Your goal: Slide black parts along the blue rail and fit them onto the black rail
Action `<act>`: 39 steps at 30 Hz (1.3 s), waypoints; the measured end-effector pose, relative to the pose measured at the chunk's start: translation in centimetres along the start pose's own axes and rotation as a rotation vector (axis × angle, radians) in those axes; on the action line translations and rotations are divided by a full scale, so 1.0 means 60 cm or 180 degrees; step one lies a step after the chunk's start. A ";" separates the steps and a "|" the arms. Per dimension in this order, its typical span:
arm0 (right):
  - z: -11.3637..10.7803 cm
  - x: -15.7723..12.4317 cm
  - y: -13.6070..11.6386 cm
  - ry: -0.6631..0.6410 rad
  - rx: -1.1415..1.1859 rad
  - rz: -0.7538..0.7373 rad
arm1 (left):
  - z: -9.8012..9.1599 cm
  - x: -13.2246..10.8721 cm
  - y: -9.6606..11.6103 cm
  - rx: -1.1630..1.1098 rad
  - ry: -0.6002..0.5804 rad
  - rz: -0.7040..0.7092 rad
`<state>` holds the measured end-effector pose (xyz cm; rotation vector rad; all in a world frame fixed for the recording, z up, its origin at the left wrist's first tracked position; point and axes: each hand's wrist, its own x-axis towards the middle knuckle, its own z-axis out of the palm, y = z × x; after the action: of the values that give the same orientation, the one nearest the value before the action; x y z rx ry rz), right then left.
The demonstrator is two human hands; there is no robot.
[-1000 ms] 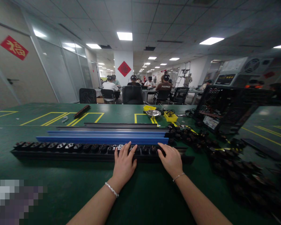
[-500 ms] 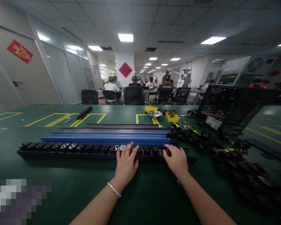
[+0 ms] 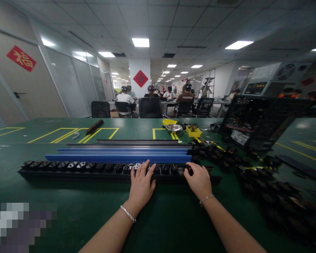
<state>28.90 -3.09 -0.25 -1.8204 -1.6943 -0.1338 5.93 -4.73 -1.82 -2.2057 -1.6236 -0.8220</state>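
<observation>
A long black channel rail [image 3: 76, 176] lies crosswise in front of me, with a row of black socket modules [image 3: 90, 166] set along it. My left hand [image 3: 142, 186] rests over the row right of its middle, fingers spread on the modules and the rail's near edge. Toward the rail's right end, my right hand [image 3: 198, 180] is closed around a black module [image 3: 190, 170], mostly hidden by the fingers. That module sits at the rail, a little apart from the last ones in the row. Whether it is seated cannot be seen.
Blue rails [image 3: 116, 158] lie just behind the black one. Loose black modules [image 3: 274, 196] are heaped at the right, near an open computer case [image 3: 249, 121]. Farther back are a metal bowl [image 3: 173, 128], a yellow bin [image 3: 193, 131] and a short dark strip [image 3: 94, 127].
</observation>
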 end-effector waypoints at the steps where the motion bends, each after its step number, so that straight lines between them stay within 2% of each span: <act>1: 0.000 0.000 0.001 0.0008 -0.0005 0.0013 | 0.000 0.000 0.000 -0.0001 -0.0001 -0.0003; 14: -0.008 0.003 0.006 0.0046 0.0015 0.0165 | 0.001 0.000 0.000 -0.0005 -0.0017 -0.0014; 23: -0.008 0.003 0.009 0.0082 -0.0258 0.0351 | 0.000 0.001 0.001 0.0007 -0.0008 -0.0027; 35: -0.012 0.008 0.023 -0.0145 -0.0336 0.0501 | 0.000 0.000 0.001 0.0000 0.0004 -0.0001; 39: -0.015 0.007 0.025 -0.0100 -0.0406 0.0564 | 0.000 0.000 0.001 0.0014 0.0024 -0.0008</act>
<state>30.69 -3.11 0.10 -2.0674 -1.5678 -0.1417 5.98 -4.74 -1.83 -2.1954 -1.6235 -0.8258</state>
